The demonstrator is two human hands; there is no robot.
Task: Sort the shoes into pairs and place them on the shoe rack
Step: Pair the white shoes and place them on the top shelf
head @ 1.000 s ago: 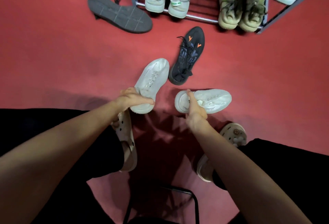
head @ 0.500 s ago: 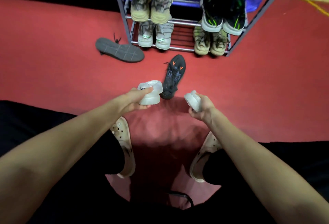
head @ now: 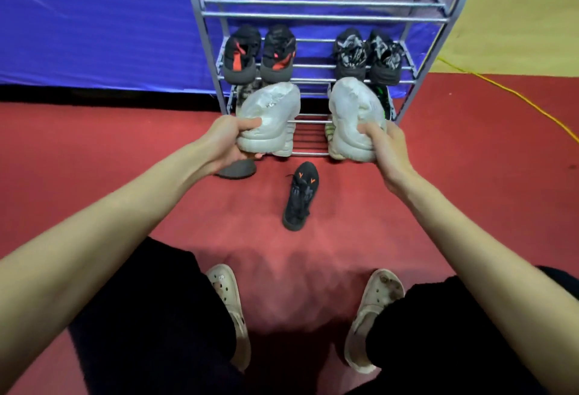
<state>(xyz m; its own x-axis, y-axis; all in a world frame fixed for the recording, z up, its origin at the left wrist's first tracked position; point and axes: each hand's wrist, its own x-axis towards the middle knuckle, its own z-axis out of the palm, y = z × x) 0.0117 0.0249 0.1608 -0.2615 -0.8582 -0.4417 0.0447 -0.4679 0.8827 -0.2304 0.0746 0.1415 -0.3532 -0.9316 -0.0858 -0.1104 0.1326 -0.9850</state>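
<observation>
White shoes [head: 269, 118] raised, hands [head: 225, 140] gripping

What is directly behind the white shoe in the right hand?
The white shoe in the right hand covers the shoe rack behind it. A green-marked black shoe and a beige shoe show at its edges; the rest is hidden.

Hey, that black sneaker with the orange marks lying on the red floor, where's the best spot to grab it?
Probably the heel collar of the black sneaker with orange marks. It lies upright, heel toward the person, toe toward the grey metal shoe rack, so reach down from above at the near end.
</observation>
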